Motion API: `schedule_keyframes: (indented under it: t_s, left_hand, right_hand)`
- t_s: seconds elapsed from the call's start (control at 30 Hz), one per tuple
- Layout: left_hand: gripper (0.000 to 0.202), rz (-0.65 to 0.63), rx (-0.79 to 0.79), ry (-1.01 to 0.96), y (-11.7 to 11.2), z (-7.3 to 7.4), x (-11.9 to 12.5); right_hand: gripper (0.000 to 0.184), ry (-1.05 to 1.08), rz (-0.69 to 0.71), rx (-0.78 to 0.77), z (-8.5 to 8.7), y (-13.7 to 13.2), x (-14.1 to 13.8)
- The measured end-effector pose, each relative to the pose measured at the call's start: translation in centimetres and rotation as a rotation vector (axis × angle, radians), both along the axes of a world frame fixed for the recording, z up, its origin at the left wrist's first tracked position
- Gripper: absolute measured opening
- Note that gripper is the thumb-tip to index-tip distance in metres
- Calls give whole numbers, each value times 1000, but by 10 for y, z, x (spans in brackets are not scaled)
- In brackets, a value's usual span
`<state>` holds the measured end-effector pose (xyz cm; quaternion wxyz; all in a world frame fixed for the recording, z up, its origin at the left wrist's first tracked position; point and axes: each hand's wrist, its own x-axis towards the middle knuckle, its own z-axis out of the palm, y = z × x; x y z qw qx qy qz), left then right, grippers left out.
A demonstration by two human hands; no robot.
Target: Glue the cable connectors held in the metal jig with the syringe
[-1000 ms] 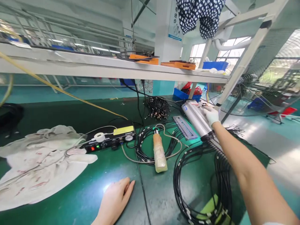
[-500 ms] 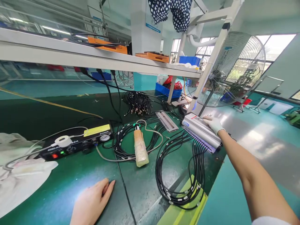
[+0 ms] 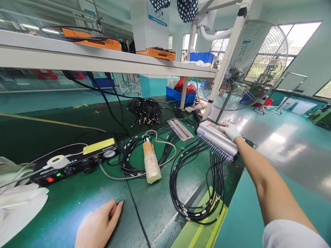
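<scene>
My right hand (image 3: 229,131), in a white glove, reaches out to the top of a long silver metal device (image 3: 217,137). Its fingers are bent together, and a thin dark piece shows at their tips, too small to name. Black cables (image 3: 217,168) run from the row of slots along the device's near side into a large coil. My left hand (image 3: 99,222) is bare and rests on the green bench top, fingers curled in and thumb beside them, with nothing visible in it. A tape-wrapped handle (image 3: 151,163) with a grey cord lies between the hands.
A black control box (image 3: 74,162) with a gauge sits at left, beside white cloth (image 3: 20,203). Behind are a slotted metal strip (image 3: 180,130), a cable bundle (image 3: 145,111) and a blue bin (image 3: 179,94). A white shelf (image 3: 103,60) spans above; a large fan (image 3: 248,65) stands right.
The view has shifted a little, so most things sit slightly further left and higher. My right hand stays on the silver device, and my left hand stays on the bench.
</scene>
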<state>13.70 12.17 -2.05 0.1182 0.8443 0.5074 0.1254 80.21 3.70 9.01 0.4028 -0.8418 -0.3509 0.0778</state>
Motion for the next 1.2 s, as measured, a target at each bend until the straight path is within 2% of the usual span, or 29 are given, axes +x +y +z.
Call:
schedule_keyframes:
  t_s: [0.17, 0.37, 0.53, 0.6, 0.67, 0.8, 0.87, 0.93, 1.03, 1.2]
  left_hand:
    - [45, -26, -19, 124, 2, -8, -4]
    - [46, -17, -51, 150, 4, -11, -4]
    - [45, -30, -18, 144, 3, -14, -5]
    - [45, -41, -1, 135, 2, -16, -6]
    - [45, -46, 23, 131, 2, -18, -6]
    - [44, -47, 80, 136, 2, -21, -8]
    - [43, -48, 94, 128, 2, -22, -8]
    - [42, -47, 100, 113, 0, -21, -8]
    - [40, -38, 108, 96, -2, -21, -8]
    - [37, -21, 122, 57, -4, -19, -8]
  right_hand:
    - [34, -24, 7, 1, -1, -2, 7]
    - [35, -78, 12, -18, -2, -12, 12]
    - [36, -188, 3, -29, 11, -13, 2]
    - [39, -259, -1, -6, 16, -2, -13]
    - [43, -312, 33, 7, 14, 20, -38]
    - [39, -276, 201, -79, -17, 85, -112]
    - [40, -214, 222, -138, -34, 114, -148]
    - [41, -145, 207, -185, -43, 131, -177]
    - [41, -57, 193, -218, -39, 138, -197]
    - [39, 33, 237, -181, -7, 135, -198]
